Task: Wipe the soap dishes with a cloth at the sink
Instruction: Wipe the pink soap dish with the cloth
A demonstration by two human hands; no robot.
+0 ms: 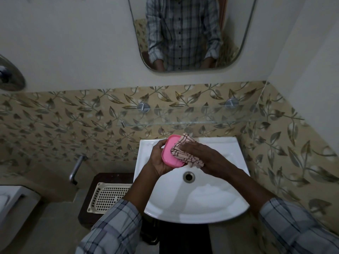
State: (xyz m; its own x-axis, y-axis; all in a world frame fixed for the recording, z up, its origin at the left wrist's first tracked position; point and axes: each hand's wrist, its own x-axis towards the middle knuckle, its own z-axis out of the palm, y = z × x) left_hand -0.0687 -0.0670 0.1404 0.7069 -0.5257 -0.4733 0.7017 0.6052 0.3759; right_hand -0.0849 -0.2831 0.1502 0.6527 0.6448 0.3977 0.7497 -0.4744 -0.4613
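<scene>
Over the back of the white sink [198,204], my left hand [158,158] grips a pink soap dish [169,153] from its left side and underneath. My right hand [205,154] presses a pale pink cloth with dark wavy lines [185,154] onto the dish's right half. The cloth covers that part of the dish and hangs past its lower right corner. The sink's drain [189,176] lies just below both hands.
A cream perforated plastic tray [108,197] rests on a dark stand left of the sink. A glass shelf [201,118] juts from the leaf-patterned tiles above the sink, under a mirror [190,33]. A metal pipe [76,168] and a toilet [12,208] are at the left.
</scene>
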